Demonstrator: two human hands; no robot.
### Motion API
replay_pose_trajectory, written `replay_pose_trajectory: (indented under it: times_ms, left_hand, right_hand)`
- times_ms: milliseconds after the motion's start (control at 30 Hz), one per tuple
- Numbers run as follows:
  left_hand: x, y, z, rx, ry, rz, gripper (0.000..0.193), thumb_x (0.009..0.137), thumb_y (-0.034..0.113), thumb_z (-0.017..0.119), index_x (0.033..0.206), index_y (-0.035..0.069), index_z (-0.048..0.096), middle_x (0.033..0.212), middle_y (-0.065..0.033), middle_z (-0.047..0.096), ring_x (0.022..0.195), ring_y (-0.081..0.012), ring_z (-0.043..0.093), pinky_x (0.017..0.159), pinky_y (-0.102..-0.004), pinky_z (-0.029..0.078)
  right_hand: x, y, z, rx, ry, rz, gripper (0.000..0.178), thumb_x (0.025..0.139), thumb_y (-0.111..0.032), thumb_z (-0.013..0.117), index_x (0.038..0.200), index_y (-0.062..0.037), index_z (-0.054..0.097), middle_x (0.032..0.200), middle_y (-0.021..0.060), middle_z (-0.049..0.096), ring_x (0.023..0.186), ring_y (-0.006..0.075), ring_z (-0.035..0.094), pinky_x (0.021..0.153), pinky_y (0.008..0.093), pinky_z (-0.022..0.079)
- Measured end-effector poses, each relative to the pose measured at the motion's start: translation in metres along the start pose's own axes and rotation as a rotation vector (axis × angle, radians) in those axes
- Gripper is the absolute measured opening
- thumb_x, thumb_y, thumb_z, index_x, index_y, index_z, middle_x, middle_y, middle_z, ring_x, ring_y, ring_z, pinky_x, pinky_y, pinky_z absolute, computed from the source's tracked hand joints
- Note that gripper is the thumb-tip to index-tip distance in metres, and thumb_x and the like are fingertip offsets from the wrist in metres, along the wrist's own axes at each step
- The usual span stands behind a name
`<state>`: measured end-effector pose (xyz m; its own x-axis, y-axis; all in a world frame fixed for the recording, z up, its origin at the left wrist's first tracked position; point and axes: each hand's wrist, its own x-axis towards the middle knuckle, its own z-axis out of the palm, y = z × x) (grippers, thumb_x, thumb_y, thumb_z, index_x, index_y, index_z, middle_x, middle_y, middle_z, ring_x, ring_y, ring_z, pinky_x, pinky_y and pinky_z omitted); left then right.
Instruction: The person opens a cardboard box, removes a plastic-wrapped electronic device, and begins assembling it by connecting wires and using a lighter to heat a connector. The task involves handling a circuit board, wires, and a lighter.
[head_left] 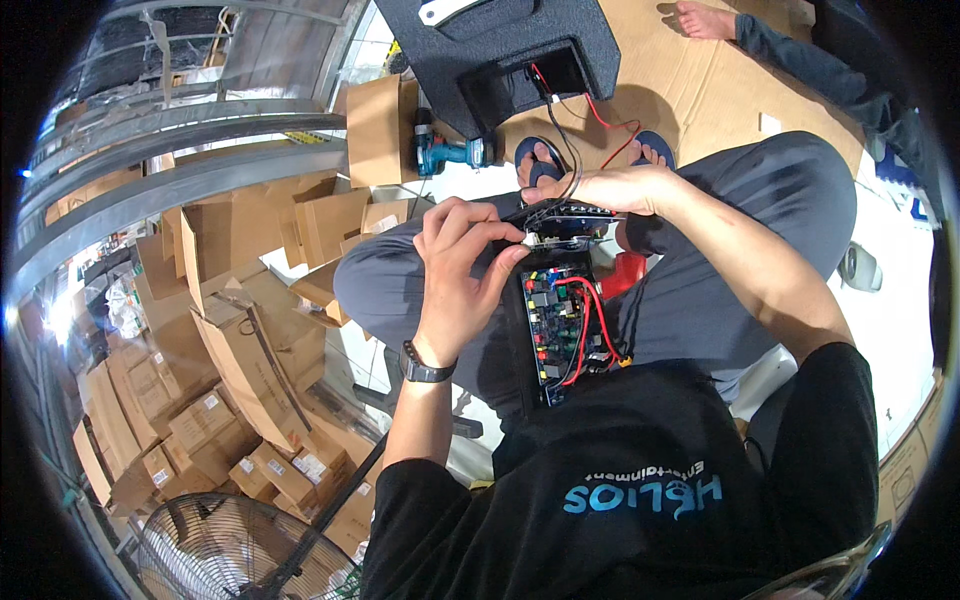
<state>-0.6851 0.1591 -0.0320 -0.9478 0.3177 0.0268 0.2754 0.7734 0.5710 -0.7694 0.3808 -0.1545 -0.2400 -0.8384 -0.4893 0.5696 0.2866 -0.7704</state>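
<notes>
On my lap rests an amplifier module, its circuit board (pixel 555 325) packed with small parts and crossed by red and black wires. My left hand (pixel 465 255) is at its far end, thumb and index fingertip pinching a small white plug (pixel 531 240). My right hand (pixel 605 190) reaches across the module's far edge, closed around a bundle of black cables (pixel 540 208); its fingertips are partly hidden. Those cables and a red wire (pixel 610 122) run up to the opening of a black speaker cabinet (pixel 615 50) in front of me.
A teal cordless drill (pixel 455 153) lies beside an open cardboard box (pixel 373 135). Many more boxes (pixel 205 420) are piled at left, below metal rails (pixel 190 190). A fan (pixel 210 550) stands at lower left. Another person's bare foot (pixel 706 20) rests on the cardboard at upper right.
</notes>
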Motion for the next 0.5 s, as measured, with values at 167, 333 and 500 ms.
replay_pose_trajectory:
  times_ms: [167, 333, 500]
  left_hand:
    - [0.005, 0.001, -0.010, -0.007, -0.053, 0.007, 0.024, 0.079, 0.019, 0.087, 0.099, 0.012, 0.077, 0.104, -0.0034, 0.070, 0.110, -0.0266, 0.059, 0.098, -0.0404, 0.040]
    - [0.015, 0.008, -0.021, 0.070, -0.107, 0.032, 0.024, 0.078, 0.014, 0.086, 0.102, 0.013, 0.080, 0.103, -0.0017, 0.076, 0.105, -0.0243, 0.063, 0.094, -0.0373, 0.042]
    - [0.020, 0.014, -0.022, 0.115, -0.128, 0.072, 0.022, 0.080, 0.014, 0.085, 0.102, 0.014, 0.081, 0.103, 0.0005, 0.076, 0.104, -0.0226, 0.063, 0.091, -0.0365, 0.040]
  right_hand:
    - [-0.009, -0.016, 0.004, -0.006, -0.018, 0.056, 0.062, 0.102, -0.041, 0.051, 0.162, -0.0265, 0.042, 0.162, -0.0019, 0.045, 0.124, 0.0123, 0.057, 0.090, 0.0304, 0.051]
    - [-0.009, -0.023, 0.003, 0.090, -0.068, -0.013, 0.061, 0.104, -0.038, 0.051, 0.162, -0.0216, 0.041, 0.169, -0.0032, 0.036, 0.143, 0.0126, 0.045, 0.115, 0.0310, 0.037]
    - [-0.003, -0.012, 0.001, 0.069, -0.087, -0.100, 0.060, 0.106, -0.038, 0.051, 0.162, -0.0196, 0.042, 0.169, -0.0017, 0.036, 0.147, 0.0148, 0.041, 0.119, 0.0314, 0.032]
